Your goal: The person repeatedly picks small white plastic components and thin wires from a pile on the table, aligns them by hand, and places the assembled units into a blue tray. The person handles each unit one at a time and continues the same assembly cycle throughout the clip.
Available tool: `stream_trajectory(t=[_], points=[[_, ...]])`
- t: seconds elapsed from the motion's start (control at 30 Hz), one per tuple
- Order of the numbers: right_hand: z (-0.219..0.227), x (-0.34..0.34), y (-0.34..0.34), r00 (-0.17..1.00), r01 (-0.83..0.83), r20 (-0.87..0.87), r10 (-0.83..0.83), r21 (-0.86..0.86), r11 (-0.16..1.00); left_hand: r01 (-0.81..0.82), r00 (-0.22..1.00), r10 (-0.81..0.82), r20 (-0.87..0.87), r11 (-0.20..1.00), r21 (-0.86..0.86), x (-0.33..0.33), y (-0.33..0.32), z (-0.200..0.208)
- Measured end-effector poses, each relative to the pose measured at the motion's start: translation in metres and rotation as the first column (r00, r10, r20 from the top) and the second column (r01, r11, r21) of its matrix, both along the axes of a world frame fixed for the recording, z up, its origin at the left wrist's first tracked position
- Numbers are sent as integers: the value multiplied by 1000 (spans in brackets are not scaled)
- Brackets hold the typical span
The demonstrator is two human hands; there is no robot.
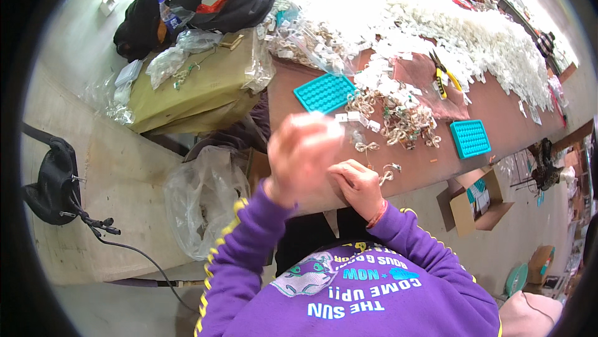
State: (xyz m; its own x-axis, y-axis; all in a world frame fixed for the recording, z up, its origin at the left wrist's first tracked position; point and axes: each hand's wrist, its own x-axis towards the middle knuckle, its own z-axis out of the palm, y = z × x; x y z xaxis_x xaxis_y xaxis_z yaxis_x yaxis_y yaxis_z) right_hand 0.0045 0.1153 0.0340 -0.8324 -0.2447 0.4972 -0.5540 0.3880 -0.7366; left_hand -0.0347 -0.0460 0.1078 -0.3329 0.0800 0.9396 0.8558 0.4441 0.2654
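My left hand is raised over the table's front edge, its fingers smeared by motion. To its right, my right hand rests at the edge with fingers curled together; whatever they may hold is hidden. Just beyond its knuckles lies a looped beige cord with a small dark end. Another cord tied in a bow is a little farther off. Behind it spreads a pile of knotted cords with white tags.
A teal ridged tray lies behind my left hand, another teal tray at right. Yellow-handled pliers rest on a pink cloth. White tags heap across the back. A clear bag and open carton flank the table.
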Motion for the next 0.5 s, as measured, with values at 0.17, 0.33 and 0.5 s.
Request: stream_trajectory(t=[0.17,0.33,0.5], points=[[-4,1,0,998,8,-60,-9,-21,1000,-189,950,116,-289,953,-238,-128,12,68],[-4,-1,3,998,-7,-65,7,-7,1000,-234,935,355,13,642,-730,-164,53,42],[-5,0,4,997,-2,-81,2,-3,1000,-15,877,395,274,593,-805,-184,104,-22]])
